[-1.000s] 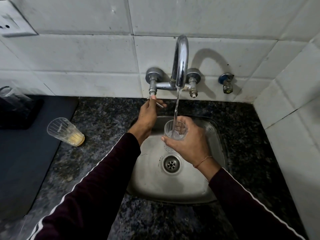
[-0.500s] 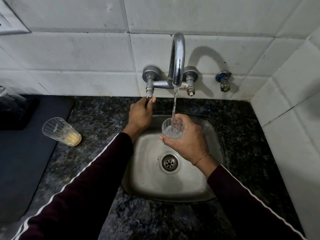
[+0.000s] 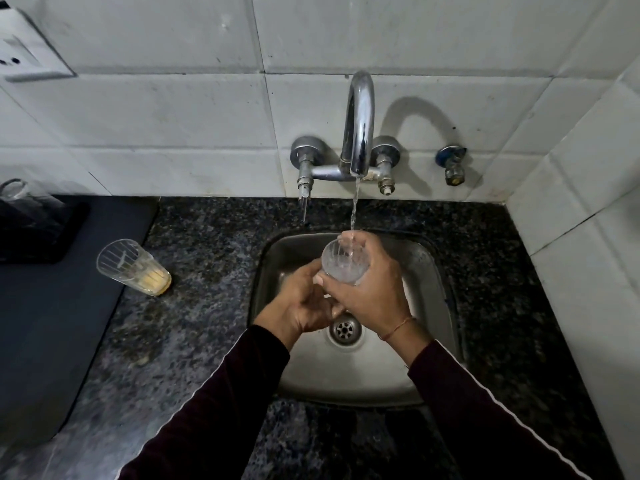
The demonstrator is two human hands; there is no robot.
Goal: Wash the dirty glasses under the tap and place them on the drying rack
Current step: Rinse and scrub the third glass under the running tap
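Note:
My right hand [image 3: 372,292] grips a clear ribbed glass [image 3: 344,263] over the steel sink [image 3: 429,271], under the water stream from the chrome tap [image 3: 360,133]. Water runs into the glass. My left hand [image 3: 299,301] is beside it on the left, its fingers curled against the lower part of the glass. A second dirty glass [image 3: 133,266] with a yellowish residue stands on the dark granite counter to the left of the sink. At the far left edge another clear glass [image 3: 20,199] sits on a black rack or tray [image 3: 52,233].
A dark mat [image 3: 59,334] covers the counter on the left. White tiled walls close in behind and on the right. A small valve [image 3: 453,166] sticks out of the wall right of the tap. A socket plate [image 3: 24,53] is at top left.
My left hand has left the tap's left handle and come down to the glass. My right hand keeps the glass under the running water.

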